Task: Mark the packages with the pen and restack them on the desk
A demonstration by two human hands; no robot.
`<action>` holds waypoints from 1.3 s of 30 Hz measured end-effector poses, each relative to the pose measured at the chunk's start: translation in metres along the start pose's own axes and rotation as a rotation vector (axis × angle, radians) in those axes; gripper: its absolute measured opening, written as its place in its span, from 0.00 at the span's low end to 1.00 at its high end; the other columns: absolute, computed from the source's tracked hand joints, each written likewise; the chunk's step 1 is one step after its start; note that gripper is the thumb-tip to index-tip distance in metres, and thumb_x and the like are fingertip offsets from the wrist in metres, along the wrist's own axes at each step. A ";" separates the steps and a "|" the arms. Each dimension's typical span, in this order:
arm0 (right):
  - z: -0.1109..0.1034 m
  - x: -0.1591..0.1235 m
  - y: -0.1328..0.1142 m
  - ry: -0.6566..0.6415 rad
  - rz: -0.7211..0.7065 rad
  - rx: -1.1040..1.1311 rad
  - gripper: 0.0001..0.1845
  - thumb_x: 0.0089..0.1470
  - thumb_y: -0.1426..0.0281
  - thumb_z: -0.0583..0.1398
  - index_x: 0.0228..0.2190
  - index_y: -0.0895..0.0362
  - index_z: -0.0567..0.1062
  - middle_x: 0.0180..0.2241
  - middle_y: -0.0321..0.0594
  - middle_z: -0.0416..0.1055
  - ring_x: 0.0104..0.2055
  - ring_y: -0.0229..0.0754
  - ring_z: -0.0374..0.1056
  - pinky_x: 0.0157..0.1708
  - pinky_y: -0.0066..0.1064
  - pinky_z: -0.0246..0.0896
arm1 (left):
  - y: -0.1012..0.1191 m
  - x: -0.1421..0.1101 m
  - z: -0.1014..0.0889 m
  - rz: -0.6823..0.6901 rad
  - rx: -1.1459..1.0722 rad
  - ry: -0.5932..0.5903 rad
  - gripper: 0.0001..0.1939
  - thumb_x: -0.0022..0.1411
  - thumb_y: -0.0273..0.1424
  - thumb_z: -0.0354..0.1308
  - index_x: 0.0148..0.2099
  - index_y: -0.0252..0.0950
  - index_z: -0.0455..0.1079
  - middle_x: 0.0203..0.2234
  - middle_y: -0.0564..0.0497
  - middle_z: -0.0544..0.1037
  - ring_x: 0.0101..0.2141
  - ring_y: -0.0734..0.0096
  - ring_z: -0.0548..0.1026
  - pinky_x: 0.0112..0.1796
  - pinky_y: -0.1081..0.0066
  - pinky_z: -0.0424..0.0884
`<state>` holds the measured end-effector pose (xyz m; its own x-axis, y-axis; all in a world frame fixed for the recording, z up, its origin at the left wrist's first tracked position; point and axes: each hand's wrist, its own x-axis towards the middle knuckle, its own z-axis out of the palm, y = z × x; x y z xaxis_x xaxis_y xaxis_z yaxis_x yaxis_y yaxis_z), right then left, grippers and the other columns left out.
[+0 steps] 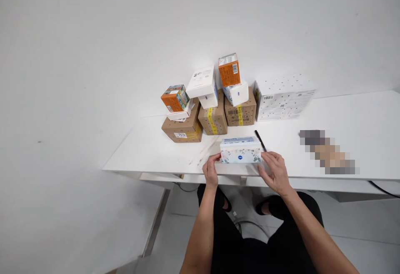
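Observation:
A white-and-blue tissue pack [240,155] with a floral print is between my hands near the front edge of the white table [168,157]. My left hand [211,170] has its fingers curled against the pack's left end. At the right end, my right hand [276,173] presses its fingertips to the pack, its thumb lower and apart from the other fingers. The pack's underside is hidden. Just behind its right corner lies a black pen-like stick [260,139].
Behind the pack stand cardboard boxes [181,130] with yellow tape, topped by white boxes [201,83], another tissue pack [239,94] and orange boxes [229,71]. A large white dotted carton [281,103] is against the wall. A pixelated patch [328,151] covers something at right.

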<state>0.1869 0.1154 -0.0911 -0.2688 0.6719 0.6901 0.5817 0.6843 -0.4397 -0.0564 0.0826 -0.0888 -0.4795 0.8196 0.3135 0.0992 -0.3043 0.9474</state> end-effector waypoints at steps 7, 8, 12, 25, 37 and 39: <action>-0.003 0.002 -0.005 0.014 0.012 -0.010 0.32 0.55 0.70 0.57 0.60 0.52 0.59 0.48 0.48 0.70 0.52 0.55 0.62 0.47 0.48 0.59 | 0.001 0.001 0.001 0.017 -0.061 0.026 0.25 0.65 0.46 0.45 0.39 0.33 0.76 0.36 0.42 0.80 0.39 0.60 0.76 0.43 0.60 0.71; -0.002 0.003 -0.006 0.007 0.015 -0.026 0.32 0.55 0.70 0.57 0.60 0.52 0.59 0.48 0.49 0.70 0.52 0.55 0.62 0.47 0.48 0.59 | 0.002 0.001 0.001 0.017 -0.064 0.019 0.24 0.65 0.45 0.46 0.40 0.33 0.76 0.36 0.42 0.80 0.40 0.60 0.76 0.44 0.60 0.70; 0.002 0.003 -0.004 -0.063 0.045 -0.145 0.30 0.56 0.67 0.56 0.59 0.54 0.59 0.47 0.49 0.71 0.54 0.56 0.60 0.48 0.48 0.57 | 0.005 0.004 0.001 -0.035 -0.044 -0.026 0.21 0.65 0.43 0.48 0.43 0.33 0.75 0.39 0.42 0.79 0.42 0.60 0.76 0.46 0.60 0.70; 0.008 0.001 0.000 -0.069 0.082 -0.191 0.21 0.57 0.68 0.54 0.52 0.56 0.66 0.45 0.49 0.73 0.54 0.57 0.58 0.47 0.49 0.58 | 0.017 0.008 0.011 -0.128 0.436 -0.351 0.54 0.44 0.33 0.69 0.68 0.43 0.44 0.56 0.39 0.63 0.58 0.45 0.61 0.55 0.49 0.59; 0.009 0.062 0.031 -0.313 0.693 -0.221 0.11 0.46 0.65 0.59 0.31 0.59 0.75 0.33 0.50 0.70 0.30 0.47 0.67 0.29 0.35 0.58 | 0.012 0.008 -0.001 -0.053 0.168 -0.317 0.47 0.46 0.37 0.69 0.65 0.43 0.49 0.52 0.43 0.64 0.54 0.55 0.65 0.55 0.58 0.60; 0.008 0.071 0.035 -0.343 0.701 -0.193 0.05 0.44 0.68 0.60 0.23 0.57 0.73 0.26 0.46 0.70 0.27 0.45 0.66 0.27 0.33 0.55 | 0.018 0.011 -0.005 -0.026 0.125 -0.317 0.47 0.47 0.37 0.68 0.65 0.43 0.47 0.53 0.43 0.62 0.51 0.57 0.67 0.52 0.58 0.64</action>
<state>0.1823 0.1890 -0.0624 0.0056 0.9981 0.0618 0.8166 0.0311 -0.5763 -0.0642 0.0841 -0.0685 -0.1905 0.9423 0.2754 0.2056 -0.2360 0.9497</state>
